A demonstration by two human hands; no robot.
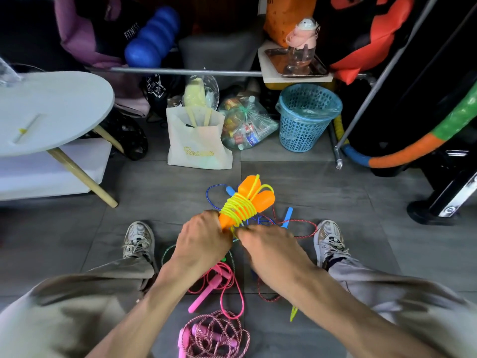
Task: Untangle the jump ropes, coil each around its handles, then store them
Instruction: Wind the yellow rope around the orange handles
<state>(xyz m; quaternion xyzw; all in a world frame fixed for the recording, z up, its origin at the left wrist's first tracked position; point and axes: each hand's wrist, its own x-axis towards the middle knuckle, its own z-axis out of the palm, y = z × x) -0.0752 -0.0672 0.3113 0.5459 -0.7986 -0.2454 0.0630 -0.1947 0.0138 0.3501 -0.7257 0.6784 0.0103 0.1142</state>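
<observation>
Two orange plastic handles [254, 196] bundled in our yellow-green rope coils [238, 209], our left hand [202, 237] gripping their lower ends, our right hand [268, 245] pinching the rope's loose end.

Just beyond the left hand [204, 236], 2 smooth, glossy orange plastic handles [254, 195] are wrapped in shiny yellow-green plastic cord [238, 209]. Below the hands lies a pink braided rope [216, 334], rough-textured, on matt grey floor tiles [322, 202].

A: what's the floor [296, 182]? Grey tile, dark grout.

B: yep. Round white tabletop [54, 112] on wooden legs at left, blue mesh bin [307, 117] far right under a shelf.
</observation>
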